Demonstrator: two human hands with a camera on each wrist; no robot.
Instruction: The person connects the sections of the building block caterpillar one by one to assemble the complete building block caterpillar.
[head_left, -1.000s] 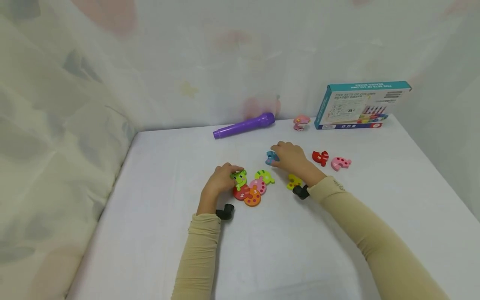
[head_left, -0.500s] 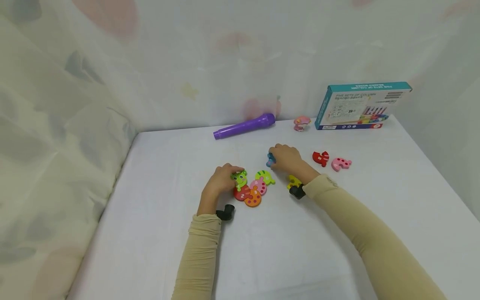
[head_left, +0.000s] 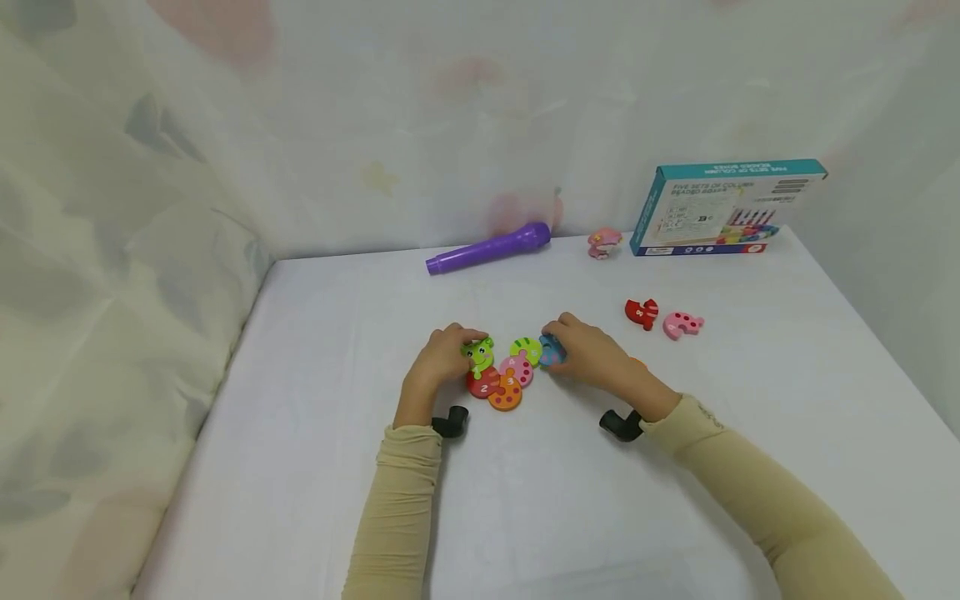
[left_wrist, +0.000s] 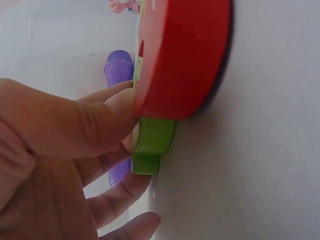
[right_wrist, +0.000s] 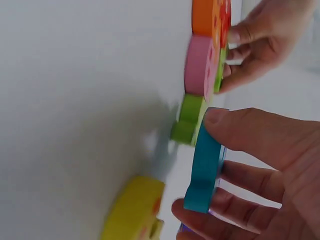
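My left hand [head_left: 438, 358] holds the green smiling-face puzzle piece [head_left: 478, 357], thumb and fingers at its edges in the left wrist view. Joined to it, a red piece marked 2 [head_left: 483, 383], an orange piece [head_left: 505, 392], a pink piece [head_left: 517, 372] and a striped light-green piece [head_left: 525, 351] form a curved row on the white table. My right hand [head_left: 588, 354] pinches a blue puzzle piece [head_left: 552, 352] at the row's right end. In the right wrist view the blue piece [right_wrist: 206, 162] is tilted over the light-green piece's knob [right_wrist: 185, 131].
A yellow piece [right_wrist: 132, 210] lies near my right hand. Farther right are a red piece [head_left: 642, 314] and a pink spotted piece [head_left: 682, 325]. Along the back stand or lie a purple toy microphone [head_left: 489, 249], a pink figurine [head_left: 603, 242] and a teal-edged box [head_left: 720, 208].
My right hand has carried the blue piece toward me, from behind the row to beside the light-green piece. The left hand keeps its place on the green face piece.
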